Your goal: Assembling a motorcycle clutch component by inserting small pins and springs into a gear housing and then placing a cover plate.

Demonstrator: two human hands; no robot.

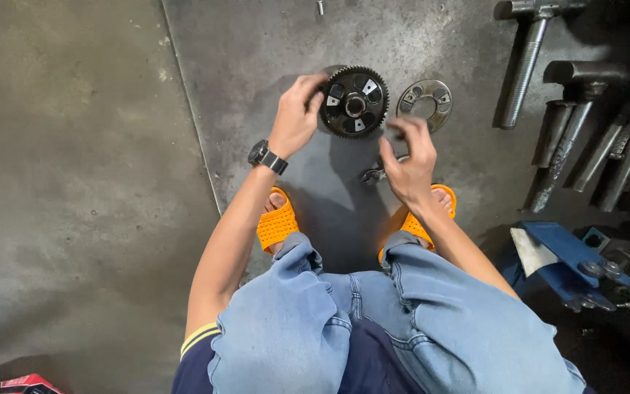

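Note:
My left hand (297, 117), with a black watch on its wrist, grips the left rim of a dark toothed gear wheel (355, 102) and holds it above the floor. To the right and a little below the gear, my right hand (410, 164) pinches a small dark part between its fingertips; that part is blurred. A flat round metal plate with cut-outs (426, 102) lies on the concrete floor right of the gear. A small metal piece (375, 175) lies on the floor beside my right hand.
Several long steel tools and sockets (570, 138) lie at the right. A blue metal tool (570, 259) sits by my right knee. My feet wear orange sandals (277, 222). A small bolt (321, 7) lies at the top. A floor seam (191, 109) runs diagonally at the left.

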